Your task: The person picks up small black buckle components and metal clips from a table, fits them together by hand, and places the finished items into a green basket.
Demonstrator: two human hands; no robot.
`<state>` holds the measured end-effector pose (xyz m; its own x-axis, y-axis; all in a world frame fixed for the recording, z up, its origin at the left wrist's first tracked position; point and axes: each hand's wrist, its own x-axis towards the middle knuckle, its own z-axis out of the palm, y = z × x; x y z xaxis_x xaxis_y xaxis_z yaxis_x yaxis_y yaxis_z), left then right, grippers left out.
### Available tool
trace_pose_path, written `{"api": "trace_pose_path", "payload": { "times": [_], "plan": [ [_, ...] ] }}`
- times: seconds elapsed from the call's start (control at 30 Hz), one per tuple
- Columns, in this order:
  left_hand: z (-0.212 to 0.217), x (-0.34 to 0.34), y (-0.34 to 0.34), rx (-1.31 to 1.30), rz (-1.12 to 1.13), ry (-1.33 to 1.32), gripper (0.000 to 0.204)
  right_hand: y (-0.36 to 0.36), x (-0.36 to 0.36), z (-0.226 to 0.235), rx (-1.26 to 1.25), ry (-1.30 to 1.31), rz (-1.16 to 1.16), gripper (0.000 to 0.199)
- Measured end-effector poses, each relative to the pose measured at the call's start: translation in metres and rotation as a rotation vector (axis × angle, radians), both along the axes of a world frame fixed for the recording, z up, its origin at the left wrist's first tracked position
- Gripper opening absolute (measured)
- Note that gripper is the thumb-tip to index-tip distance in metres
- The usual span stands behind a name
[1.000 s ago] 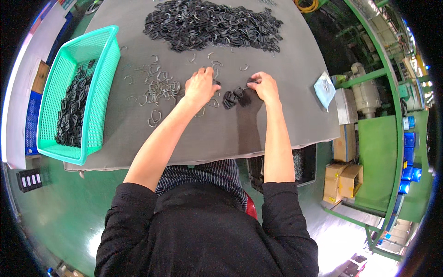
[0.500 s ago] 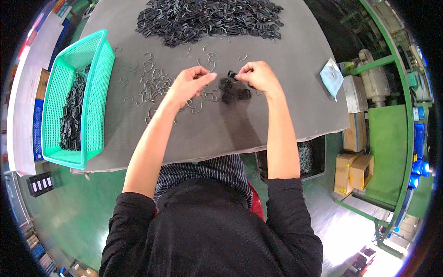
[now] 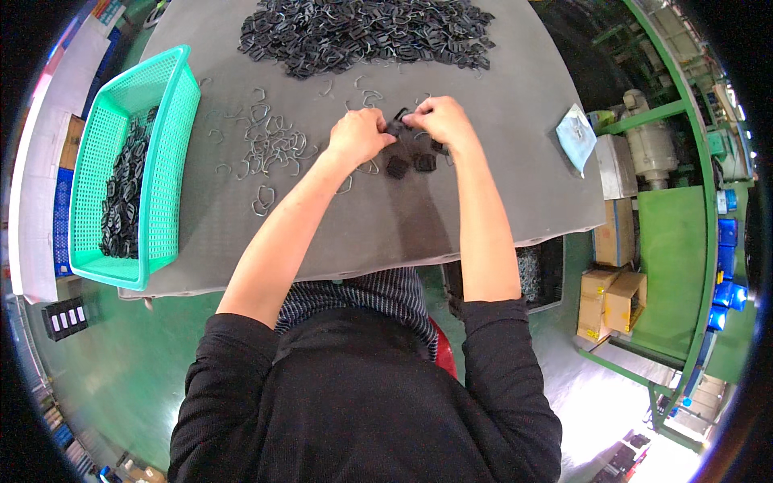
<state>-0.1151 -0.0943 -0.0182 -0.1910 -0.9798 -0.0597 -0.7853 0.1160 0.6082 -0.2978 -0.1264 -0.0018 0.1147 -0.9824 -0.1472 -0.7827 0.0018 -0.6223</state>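
Observation:
My right hand (image 3: 444,123) pinches a small black plastic piece (image 3: 400,115), seemingly a buckle, above the middle of the table. Close on its left, my left hand (image 3: 359,138) has thumb and fingers pressed together at the piece; whatever lies between those fingertips is too small to make out. Below both hands, a few loose black plastic pieces (image 3: 425,163) lie on the grey tabletop. Bent metal wire hooks (image 3: 272,146) are scattered to the left of my left hand, some partly hidden by it.
A large heap of black pieces with wire hooks (image 3: 366,32) covers the far side of the grey table (image 3: 515,185). At the left stands a green plastic basket (image 3: 165,189) holding black pieces. A light blue packet (image 3: 576,138) lies near the right edge. A dark crate (image 3: 555,274) sits below.
My left hand has moved right, from beside the wire hooks to the black piece in my right hand. The right hand has shifted slightly up and left.

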Motion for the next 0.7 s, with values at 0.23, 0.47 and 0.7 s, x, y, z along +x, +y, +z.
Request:
{"api": "trace_pose_path", "payload": {
  "times": [0.23,0.47,0.7],
  "plan": [
    [0.016,0.043,-0.01,0.32,-0.126,0.412,0.028,0.046,-0.06,0.022,0.29,-1.023,-0.184,0.03],
    [0.04,0.063,-0.003,0.582,-0.246,0.911,0.024,0.031,-0.042,0.005,0.083,0.203,0.038,0.043],
    [0.02,0.003,0.058,-0.175,-0.046,0.108,0.036,0.033,-0.057,0.029,0.139,-0.307,-0.11,0.02]
  ]
}}
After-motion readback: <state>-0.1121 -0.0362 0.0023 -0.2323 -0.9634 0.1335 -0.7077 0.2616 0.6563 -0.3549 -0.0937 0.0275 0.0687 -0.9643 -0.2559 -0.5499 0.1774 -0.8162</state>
